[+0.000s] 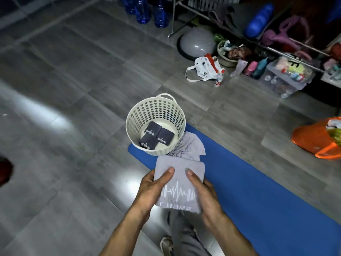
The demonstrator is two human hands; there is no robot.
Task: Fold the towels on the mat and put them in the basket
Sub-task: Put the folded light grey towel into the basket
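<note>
A folded light grey towel (181, 177) with a white heartbeat-and-dumbbell print is held up over the blue mat (258, 191). My left hand (152, 189) grips its left edge, thumb on top. My right hand (203, 191) grips its right edge the same way. Just beyond stands a cream perforated basket (140, 115) on the mat's far end, with three folded dark towels (156, 136) on its bottom. A crumpled grey towel (188, 146) lies on the mat against the basket's right side.
Grey tiled floor surrounds the mat. An orange bag (317, 139) sits at the right. A grey balance dome (197, 42), a white bag (205, 68), a clear box and a rack with clutter line the back right; blue bottles (143, 10) stand at the back. My legs are below the towel.
</note>
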